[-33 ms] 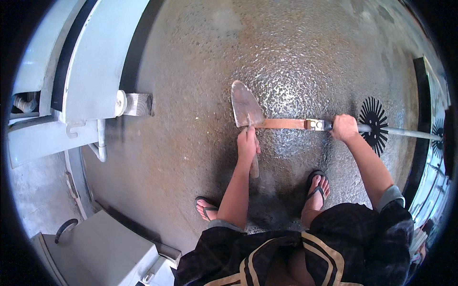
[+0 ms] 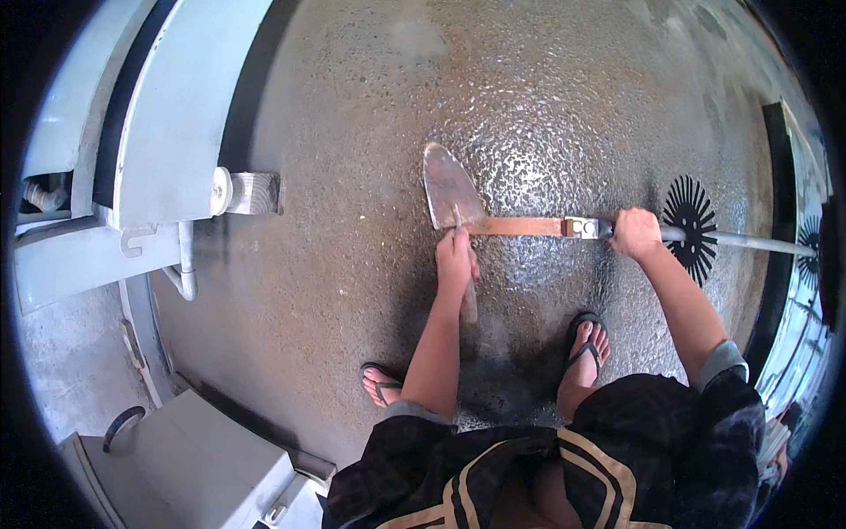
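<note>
Left hand (image 2: 452,260) wrapped around a trowel (image 2: 451,189), right hand (image 2: 636,233) around a scraper (image 2: 527,227), the step looks like blade-against-blade rubbing, calling next for steady pressure.

Both hands are curled closed, well apart from each other. The left hand (image 2: 453,258) is near the middle of the view, its forearm (image 2: 438,339) rising from below with a slight lean to the right, while the right hand (image 2: 635,234), back uppermost, ends a forearm (image 2: 687,295) slanting up and inward. The left foot (image 2: 381,389) and right foot (image 2: 584,346) stand apart, lower down.
</note>
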Demonstrator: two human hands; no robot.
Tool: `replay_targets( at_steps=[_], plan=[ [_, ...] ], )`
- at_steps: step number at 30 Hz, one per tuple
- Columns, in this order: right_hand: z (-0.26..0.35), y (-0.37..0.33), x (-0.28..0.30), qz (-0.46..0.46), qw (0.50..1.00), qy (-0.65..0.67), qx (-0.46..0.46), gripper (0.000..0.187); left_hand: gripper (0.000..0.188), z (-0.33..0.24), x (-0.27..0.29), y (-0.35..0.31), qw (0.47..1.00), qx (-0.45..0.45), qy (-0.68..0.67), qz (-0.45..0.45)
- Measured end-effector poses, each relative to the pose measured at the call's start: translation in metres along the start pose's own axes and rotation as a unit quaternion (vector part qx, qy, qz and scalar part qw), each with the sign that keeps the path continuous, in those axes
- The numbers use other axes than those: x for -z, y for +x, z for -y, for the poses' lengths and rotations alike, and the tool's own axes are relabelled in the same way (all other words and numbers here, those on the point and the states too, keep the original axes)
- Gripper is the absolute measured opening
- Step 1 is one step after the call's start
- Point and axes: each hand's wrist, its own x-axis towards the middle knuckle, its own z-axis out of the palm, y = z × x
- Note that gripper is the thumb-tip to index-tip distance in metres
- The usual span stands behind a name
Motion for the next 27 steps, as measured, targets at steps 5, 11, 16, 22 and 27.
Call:
replay_targets(
  at_steps=[5,11,16,22,27],
  plan=[
    [-0.003,0.005,-0.007,-0.018,1.000,-0.011,0.000,0.033,0.035,0.010,-0.001,-0.006,1.000,-0.005,-0.009,0.004],
    [-0.001,0.006,0.000,0.012,1.000,-0.003,-0.008,0.034,0.035,0.004,0.010,0.009,0.998,0.013,0.014,0.053],
    [0.002,0.009,0.003,0.016,1.000,0.001,-0.006,0.032,0.031,-0.047,0.079,0.031,0.989,0.031,0.102,0.100],
    [0.003,0.010,-0.002,0.020,1.000,-0.009,-0.017,0.028,0.026,-0.071,0.116,0.014,0.930,-0.048,0.330,0.156],
    [0.009,0.015,-0.012,0.009,0.997,-0.013,-0.076,0.021,0.031,-0.040,0.079,0.055,0.979,-0.018,0.139,0.151]
  ],
)
